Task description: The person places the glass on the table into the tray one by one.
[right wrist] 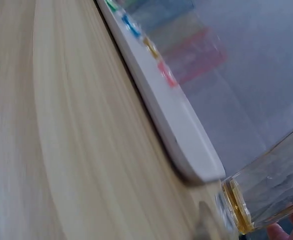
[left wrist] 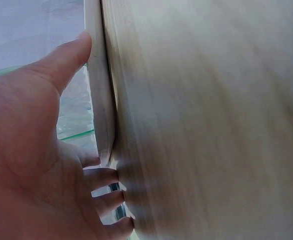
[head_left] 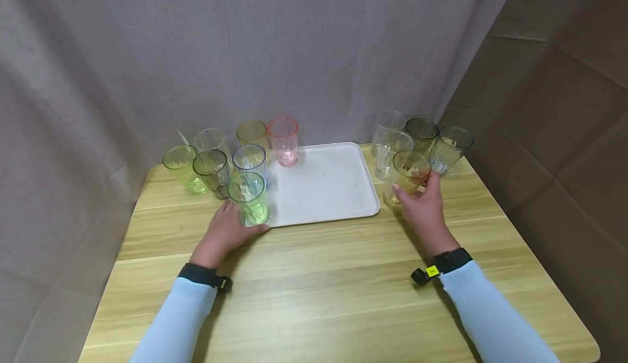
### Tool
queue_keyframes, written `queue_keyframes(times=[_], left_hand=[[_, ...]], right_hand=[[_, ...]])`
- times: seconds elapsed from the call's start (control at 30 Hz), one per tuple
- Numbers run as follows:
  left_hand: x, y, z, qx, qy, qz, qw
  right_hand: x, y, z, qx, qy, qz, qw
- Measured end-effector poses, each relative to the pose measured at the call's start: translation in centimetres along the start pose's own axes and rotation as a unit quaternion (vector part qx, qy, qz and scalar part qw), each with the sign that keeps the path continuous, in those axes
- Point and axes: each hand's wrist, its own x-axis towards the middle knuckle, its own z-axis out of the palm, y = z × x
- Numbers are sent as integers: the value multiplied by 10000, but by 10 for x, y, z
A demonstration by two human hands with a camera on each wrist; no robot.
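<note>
On the right, my right hand (head_left: pixel 424 207) grips a clear yellow glass (head_left: pixel 409 180), thumb on its left side and fingers at its right. That glass stands upright beside the tray's right edge; its thick amber base (right wrist: pixel 238 206) shows in the right wrist view. My left hand (head_left: pixel 230 229) is at the front left corner of the white tray (head_left: pixel 324 188), around the lower part of a green glass (head_left: pixel 249 199). In the left wrist view, its thumb (left wrist: pixel 69 57) lies extended at the tray rim and its fingers are spread. Whether they touch the glass is unclear.
A blue-rimmed glass (head_left: pixel 250 161), an amber glass (head_left: pixel 252 131) and a pink glass (head_left: pixel 284 139) line the tray's left and back. Left of it stand yellow-green (head_left: pixel 183 167), grey (head_left: pixel 213 172) and clear (head_left: pixel 211 139) glasses. Several clear and dark glasses (head_left: pixel 422 134) cluster behind my right hand.
</note>
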Motion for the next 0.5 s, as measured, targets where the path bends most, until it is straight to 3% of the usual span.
queue_keyframes(times=[0.27, 0.5], left_hand=[[2, -3, 4, -84, 28, -62, 9999], [1, -4, 4, -130, -27, -142, 9998]], right_hand=[[-1, -20, 37, 328, -685, -194, 9969], [2, -31, 81, 433, -1130, -180, 9925]])
